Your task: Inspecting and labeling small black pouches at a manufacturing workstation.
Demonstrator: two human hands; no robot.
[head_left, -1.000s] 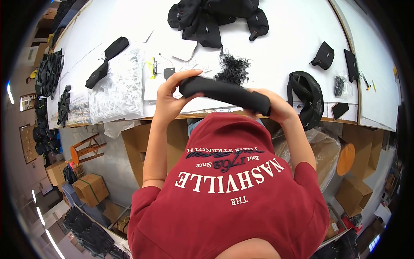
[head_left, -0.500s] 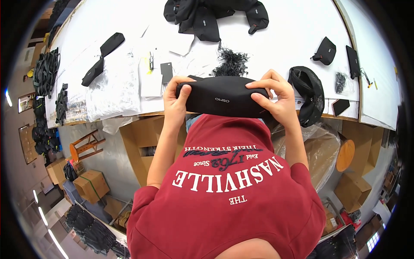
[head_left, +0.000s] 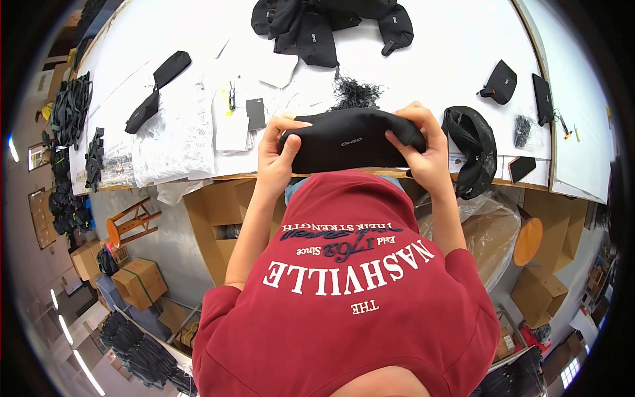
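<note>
A long black fabric pouch [head_left: 350,142] with a small pale print is stretched between my two hands, just above the table's near edge. My left hand [head_left: 278,152] grips its left end, thumb on the face toward me. At the other end my right hand [head_left: 426,145] is closed round the pouch, its thumb pressing the front. The fingers behind the pouch are partly hidden. Right behind it lies a tangle of black cords [head_left: 356,94]. To the right of my right hand rests a curled black mesh piece [head_left: 473,152].
Black pouches are heaped [head_left: 317,33] at the far side of the white table [head_left: 450,46]. Clear plastic bags [head_left: 173,139] and a dark card [head_left: 255,114] lie to the left. On the right are another pouch [head_left: 500,83] and a phone [head_left: 522,168]. Cardboard boxes [head_left: 218,205] stand below.
The pouch has tilted, its right end now bent down. My right hand has turned and its fingers have wrapped further over that end; my left hand has shifted slightly right.
</note>
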